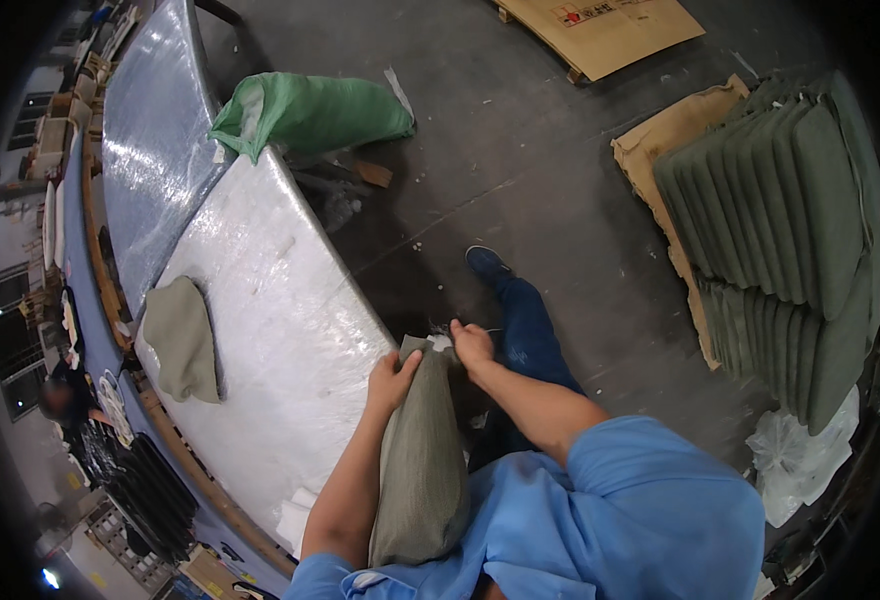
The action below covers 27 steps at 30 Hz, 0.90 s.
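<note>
A long olive-grey cushion (422,470) rests against my body, its upper end pointing away from me. My left hand (393,382) is closed on the fabric at that end, thumb lying along the edge. A bit of white material (441,343) shows at the cushion's upper corner. Just right of this corner, my right hand (472,346) is closed in a pinch. Thin pale strands show near its fingers, but what it holds is too small to name. A flat olive-grey fabric piece (182,340) lies on the plastic-wrapped table (270,290) to my left.
A green woven sack (335,115) lies across the table's far corner. To the right, stacked olive-grey cushions (760,200) stand on brown cardboard (675,160), with a clear plastic bag (805,450) below. A cardboard sheet (610,30) lies at the far side. Another person (60,400) is at far left.
</note>
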Available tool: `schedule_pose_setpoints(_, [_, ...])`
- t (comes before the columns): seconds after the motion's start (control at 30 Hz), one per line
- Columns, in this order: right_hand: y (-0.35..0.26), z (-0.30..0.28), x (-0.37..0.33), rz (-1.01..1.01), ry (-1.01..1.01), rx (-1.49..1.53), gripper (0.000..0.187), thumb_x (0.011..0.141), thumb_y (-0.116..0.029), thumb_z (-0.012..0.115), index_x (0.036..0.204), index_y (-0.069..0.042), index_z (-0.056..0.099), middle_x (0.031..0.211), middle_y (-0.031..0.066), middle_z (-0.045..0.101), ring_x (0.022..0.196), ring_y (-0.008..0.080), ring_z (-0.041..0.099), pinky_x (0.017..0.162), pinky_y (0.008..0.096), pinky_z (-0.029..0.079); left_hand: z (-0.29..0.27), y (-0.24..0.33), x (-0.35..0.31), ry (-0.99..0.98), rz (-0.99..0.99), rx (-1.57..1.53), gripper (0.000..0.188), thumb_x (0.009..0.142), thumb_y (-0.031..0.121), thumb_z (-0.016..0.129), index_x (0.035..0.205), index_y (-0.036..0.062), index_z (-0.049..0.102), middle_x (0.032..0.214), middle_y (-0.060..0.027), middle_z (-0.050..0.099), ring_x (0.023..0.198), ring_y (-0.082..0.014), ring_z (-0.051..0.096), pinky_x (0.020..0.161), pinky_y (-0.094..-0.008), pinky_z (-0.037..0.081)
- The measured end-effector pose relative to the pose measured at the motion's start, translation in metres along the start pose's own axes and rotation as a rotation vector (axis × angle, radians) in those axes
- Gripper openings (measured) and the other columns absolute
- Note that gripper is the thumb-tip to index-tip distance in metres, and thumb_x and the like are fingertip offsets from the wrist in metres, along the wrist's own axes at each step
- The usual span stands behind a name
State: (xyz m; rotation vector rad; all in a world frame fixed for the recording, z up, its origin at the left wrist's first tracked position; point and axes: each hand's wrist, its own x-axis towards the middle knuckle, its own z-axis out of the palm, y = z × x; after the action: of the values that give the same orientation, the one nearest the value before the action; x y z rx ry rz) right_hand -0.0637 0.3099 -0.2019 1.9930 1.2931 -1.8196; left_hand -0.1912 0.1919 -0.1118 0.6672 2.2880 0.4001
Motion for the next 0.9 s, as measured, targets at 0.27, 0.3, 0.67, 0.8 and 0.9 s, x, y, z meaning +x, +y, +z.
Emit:
schedule_pose_setpoints(0.27, [-0.069,-0.112,-0.139,-0.845,-0.750,0.332,0.035,0.106,-0.027,0.051,0.100,0.000,0.072,0.095,0.0073,0.072,0.095,0.0198,0.065,0.094,0.0355,0.047,0.020,-0.012,0.001,0.066,-0.025,-0.042,0.035,0.103,0.037,0.055,0.094,0.0038,0.065,0.089,-0.0238,0.068,0.088,-0.0417,0.066,0.076,-0.0502,0.049])
schedule_pose_setpoints(0.3, [-0.073,-0.115,-0.156,-1.009,-0.817,0.323,0.034,0.106,-0.025,0.050,0.101,0.000,0.073,0.098,0.0088,0.072,0.097,0.0233,0.065,0.097,0.0378,0.046,0.020,-0.012,0.001,0.065,-0.025,-0.015,0.035,0.103,0.037,0.053,0.096,0.0051,0.065,0.094,-0.0256,0.069,0.093,-0.0459,0.066,0.078,-0.0529,0.049])
schedule_pose_setpoints(0.67, [-0.053,-0.035,-0.050,-0.814,-0.780,0.109,0.050,0.105,-0.031,0.045,0.080,0.002,0.073,0.085,0.0146,0.073,0.087,0.0267,0.069,0.087,0.0353,0.050,0.016,-0.003,0.001,0.065,0.002,0.142,0.037,0.105,0.038,0.047,0.099,0.0051,0.062,0.094,-0.0259,0.069,0.091,-0.0484,0.065,0.077,-0.0562,0.049])
schedule_pose_setpoints(0.8, [-0.094,-0.015,-0.016,-0.429,-0.890,0.105,0.055,0.105,-0.041,0.057,0.068,-0.002,0.072,0.066,0.0084,0.070,0.059,0.0157,0.064,0.059,0.0305,0.052,0.009,-0.012,0.008,0.069,0.090,0.191,0.038,0.105,0.038,0.048,0.106,0.0048,0.065,0.100,-0.0269,0.069,0.095,-0.0486,0.065,0.081,-0.0562,0.049])
schedule_pose_setpoints(0.9, [-0.174,-0.012,-0.017,-0.814,-0.763,-0.054,0.044,0.100,-0.038,0.062,0.070,-0.006,0.070,0.064,0.0058,0.069,0.057,0.0160,0.064,0.058,0.0348,0.051,0.010,-0.014,0.004,0.073,0.072,0.117,0.039,0.105,0.037,0.050,0.105,0.0014,0.066,0.101,-0.0271,0.069,0.098,-0.0478,0.064,0.083,-0.0539,0.049])
